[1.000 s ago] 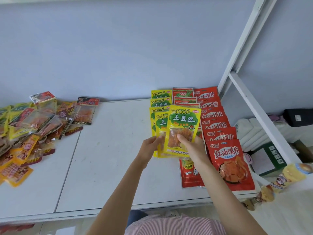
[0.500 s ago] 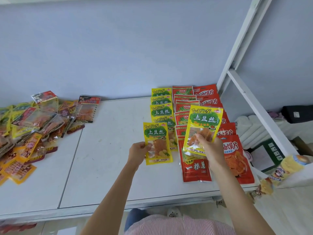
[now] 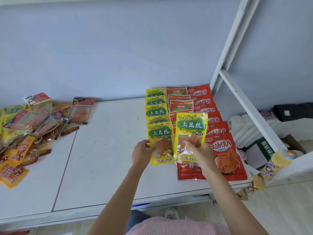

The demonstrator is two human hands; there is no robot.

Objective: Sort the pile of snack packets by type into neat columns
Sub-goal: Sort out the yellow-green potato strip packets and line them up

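Three columns of packets lie on the white table (image 3: 105,163): yellow TuDouSi packets (image 3: 155,110), red-and-green packets (image 3: 180,106), and red packets (image 3: 203,100) on the right. My left hand (image 3: 141,152) pinches the left edge of a yellow packet (image 3: 160,143) lying at the near end of the yellow column. My right hand (image 3: 197,153) holds a second yellow packet (image 3: 190,131) lifted above the middle column. An unsorted pile of mixed packets (image 3: 28,129) lies at the table's left.
A white metal frame (image 3: 237,92) rises at the table's right edge. A strip of small snack packets (image 3: 269,168) hangs off its rail. Folded white cloth (image 3: 243,128) and a box sit beyond it. The wall runs behind the table.
My left hand moved its yellow packet right and back onto the near end of the yellow column. My right hand lowered and shifted its packet slightly left.
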